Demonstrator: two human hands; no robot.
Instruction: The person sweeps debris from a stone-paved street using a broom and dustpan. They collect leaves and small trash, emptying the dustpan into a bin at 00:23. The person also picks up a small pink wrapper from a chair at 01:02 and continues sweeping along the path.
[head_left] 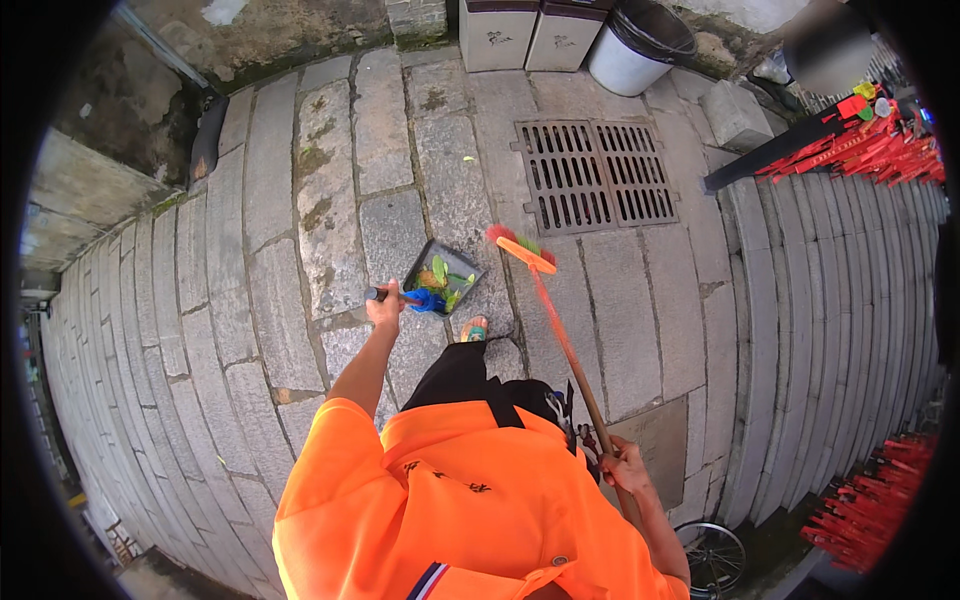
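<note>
My left hand (383, 306) is closed round the dark upper end of a long-handled dustpan's handle. Below it the black dustpan (412, 262) holds several green and yellow leaves (440, 272). A bright blue wrapping or cloth (428, 299) shows by its handle. Lower right, my right hand (625, 466) grips the wooden handle of a broom (568, 345). The orange broom head, with red and green bristles, points away from me, right of the dustpan; its bristles are slightly blurred. I cannot tell whether they touch the paving.
A metal drain grate (598, 175) lies beyond the broom. Two pale bins (500, 38) and a white bucket with a black liner (635, 50) stand at the far wall. Stone steps (830, 340) run along the right, near red hanging strips (870, 145). A bicycle wheel (712, 556) shows lower right.
</note>
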